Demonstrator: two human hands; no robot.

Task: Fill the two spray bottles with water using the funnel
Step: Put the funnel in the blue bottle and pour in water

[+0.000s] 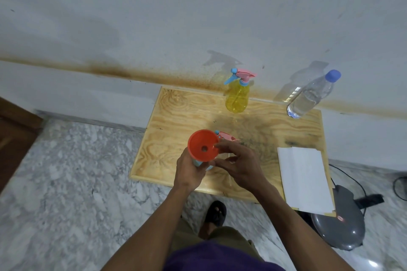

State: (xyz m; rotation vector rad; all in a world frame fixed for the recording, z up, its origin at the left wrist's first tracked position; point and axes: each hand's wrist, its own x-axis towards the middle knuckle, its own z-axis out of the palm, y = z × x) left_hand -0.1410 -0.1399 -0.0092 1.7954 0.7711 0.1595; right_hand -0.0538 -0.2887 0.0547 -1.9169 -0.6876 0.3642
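Right-hand fingers point(222, 145) at funnel point(203, 148) rim
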